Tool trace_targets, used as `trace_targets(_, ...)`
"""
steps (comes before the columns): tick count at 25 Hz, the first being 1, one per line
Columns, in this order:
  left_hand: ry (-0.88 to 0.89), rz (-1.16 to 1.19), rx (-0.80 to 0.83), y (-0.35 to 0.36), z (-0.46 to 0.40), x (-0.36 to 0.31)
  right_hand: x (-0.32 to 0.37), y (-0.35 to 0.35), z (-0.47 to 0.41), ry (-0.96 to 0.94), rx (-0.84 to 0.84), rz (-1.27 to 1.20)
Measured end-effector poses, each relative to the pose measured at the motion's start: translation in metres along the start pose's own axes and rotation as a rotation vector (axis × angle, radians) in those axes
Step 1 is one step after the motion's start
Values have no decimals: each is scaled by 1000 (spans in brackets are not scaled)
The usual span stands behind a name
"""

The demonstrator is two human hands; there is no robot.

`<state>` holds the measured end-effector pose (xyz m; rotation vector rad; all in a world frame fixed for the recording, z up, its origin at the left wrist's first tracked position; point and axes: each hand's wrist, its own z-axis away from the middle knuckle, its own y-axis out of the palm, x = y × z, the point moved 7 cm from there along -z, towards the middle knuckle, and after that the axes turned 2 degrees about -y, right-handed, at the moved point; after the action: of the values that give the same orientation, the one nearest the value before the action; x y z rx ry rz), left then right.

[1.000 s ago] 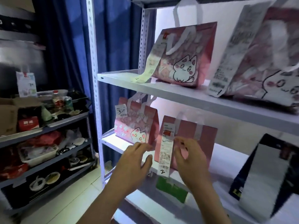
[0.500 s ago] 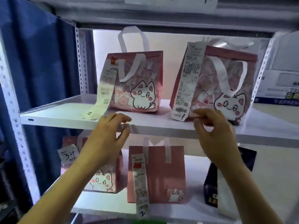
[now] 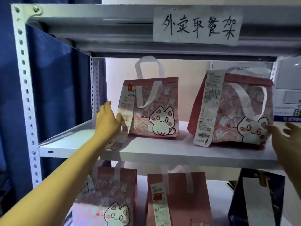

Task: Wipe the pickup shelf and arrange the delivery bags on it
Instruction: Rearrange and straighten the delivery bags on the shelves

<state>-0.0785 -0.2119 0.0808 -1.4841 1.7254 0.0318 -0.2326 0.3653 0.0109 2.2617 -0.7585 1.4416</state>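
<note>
Two pink cat-print delivery bags stand on the white upper shelf (image 3: 78,141). My left hand (image 3: 108,121) reaches to the left side of the left bag (image 3: 156,108), fingers straight, thumb touching its hanging receipt (image 3: 126,110). My right hand (image 3: 286,141) is at the lower right corner of the right bag (image 3: 236,111), fingers spread, fingertips against the cat print. That bag carries a long receipt (image 3: 207,110) down its front. On the shelf below stand another cat bag (image 3: 109,201), a plain pink bag (image 3: 177,199) with a receipt, and a dark blue bag (image 3: 255,199).
A handwritten paper label (image 3: 197,26) is taped to the grey top beam. White perforated uprights (image 3: 26,95) frame the rack, with a blue curtain (image 3: 57,87) behind on the left. A white box (image 3: 288,92) sits at the far right.
My view rose from the lower shelf to the upper one. Both hands left the plain pink bag's receipt and spread apart, the left to the left bag's side, the right to the right bag's corner.
</note>
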Motion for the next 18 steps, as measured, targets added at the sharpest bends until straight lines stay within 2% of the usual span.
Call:
trace_targets(2, -109, 29, 91, 15, -17, 20, -1, 3, -10, -27, 55, -9)
trace_targets(5, -248, 214, 216, 36, -25, 36, 4, 4, -13, -97, 110, 39)
trace_targets(10, -205, 419, 244, 53, -31, 18, 5, -7, -17, -100, 139, 25)
trace_targets(13, -202, 478, 287, 68, -29, -3, -1, -36, -32, -38, 77, -42)
trace_targets(18, -203, 566, 356, 100, -12, -44, 3, -85, -50, -39, 29, -19)
